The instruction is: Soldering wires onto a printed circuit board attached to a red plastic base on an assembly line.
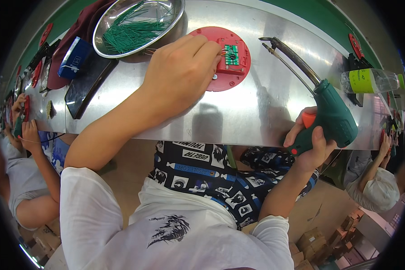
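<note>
My left hand (181,68) reaches over a red round plastic base (231,84), its fingers curled and pressed together. Thin coloured wires (222,53) show between its fingertips and a small green circuit board (231,55) in the base's raised square part. What the fingertips pinch is hidden behind the hand. In my right hand (314,143) is a green soldering gun (335,114) with an orange trigger. Its long metal barrel slants up and left, and the dark tip (266,39) stays apart from the base, to its right.
A steel bowl (177,20) of green wires stands at the far left on the metal table (256,121). Nearby are a dark phone-like slab (87,87), a blue box (75,58) and dark red cloth (60,74). A plastic bottle (369,81) lies right. Other people sit on both sides.
</note>
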Demonstrator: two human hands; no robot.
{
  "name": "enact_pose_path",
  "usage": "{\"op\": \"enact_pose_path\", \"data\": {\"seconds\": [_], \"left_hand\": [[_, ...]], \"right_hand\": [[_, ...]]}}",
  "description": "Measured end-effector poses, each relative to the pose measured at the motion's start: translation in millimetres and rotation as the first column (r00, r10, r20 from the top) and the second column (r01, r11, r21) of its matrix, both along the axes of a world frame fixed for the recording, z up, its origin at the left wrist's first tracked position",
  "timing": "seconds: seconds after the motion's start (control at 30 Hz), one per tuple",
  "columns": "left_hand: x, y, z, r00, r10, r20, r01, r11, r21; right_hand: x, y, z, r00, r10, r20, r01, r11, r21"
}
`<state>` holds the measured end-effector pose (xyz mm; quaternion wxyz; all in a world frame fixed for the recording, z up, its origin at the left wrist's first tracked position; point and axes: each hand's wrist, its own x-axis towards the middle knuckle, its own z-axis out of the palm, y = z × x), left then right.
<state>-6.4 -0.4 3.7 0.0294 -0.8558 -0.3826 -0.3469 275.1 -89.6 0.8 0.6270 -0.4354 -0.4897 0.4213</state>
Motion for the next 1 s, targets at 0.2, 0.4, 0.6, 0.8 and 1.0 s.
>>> {"op": "enact_pose_path", "data": {"seconds": [0.2,0.4,0.6,0.8,1.0], "left_hand": [[4,-6,3,0.999,0.049,0.014,-0.048,0.997,-0.056],[-5,-2,8,0.995,0.035,0.088,-0.041,0.997,0.062],[-4,-8,22,0.969,-0.11,0.222,0.067,0.979,0.191],[-1,-9,9,0.991,-0.049,0.121,0.049,0.999,-0.001],[-4,-10,3,0.993,-0.037,0.111,0.04,0.999,-0.029]], "right_hand": [[2,-1,-1,1.0,0.026,-0.014,-0.025,0.999,0.023],[3,-3,-4,0.999,0.032,0.009,-0.032,0.999,0.038],[5,-5,-12,0.987,0.128,0.095,-0.14,0.981,0.134],[5,-8,-5,0.967,0.215,0.136,-0.233,0.963,0.138],[-4,-14,3,0.973,0.225,0.056,-0.227,0.973,0.038]]}}
